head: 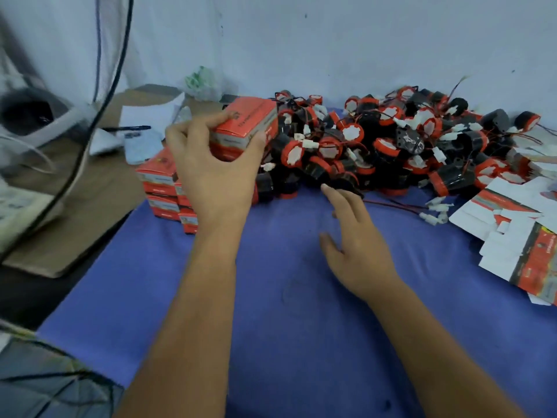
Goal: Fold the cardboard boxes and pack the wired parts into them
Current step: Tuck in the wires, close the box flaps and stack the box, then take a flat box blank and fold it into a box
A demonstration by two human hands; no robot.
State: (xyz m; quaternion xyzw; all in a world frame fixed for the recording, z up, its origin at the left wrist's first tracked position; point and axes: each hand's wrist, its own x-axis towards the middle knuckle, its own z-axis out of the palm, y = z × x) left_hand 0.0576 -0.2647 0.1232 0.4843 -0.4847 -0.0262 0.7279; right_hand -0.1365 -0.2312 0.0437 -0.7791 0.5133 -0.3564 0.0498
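My left hand grips a folded red cardboard box and holds it above a stack of closed red boxes at the left of the blue cloth. My right hand is open, fingers spread, its fingertips reaching the near edge of a big heap of black and red wired parts. Loose white connectors on red wires lie just right of that hand. Flat unfolded box blanks are piled at the right edge.
A blue cloth covers the work surface. Brown cardboard, papers and a pen lie to the left. Black cables hang at the far left. A wall stands close behind the heap.
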